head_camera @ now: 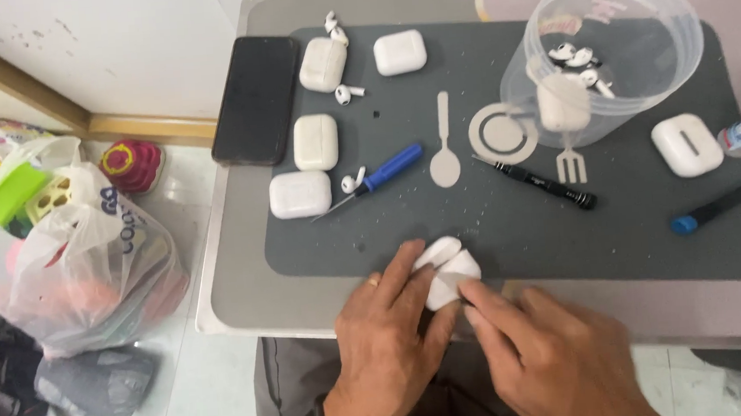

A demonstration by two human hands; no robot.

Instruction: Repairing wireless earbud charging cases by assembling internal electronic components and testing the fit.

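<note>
On the table, a dark mat carries five closed white earbud cases, a black phone, a clear plastic tub of loose earbuds, one black pen tool and two blue-handled screwdrivers, with bare mat between them and the near edge. At that near edge, the left hand and right hand hold a sixth white case. Its lid is hinged open and its long axis runs slantwise from the near edge toward the tub, the fingers of both hands clamped on its sides.
</note>
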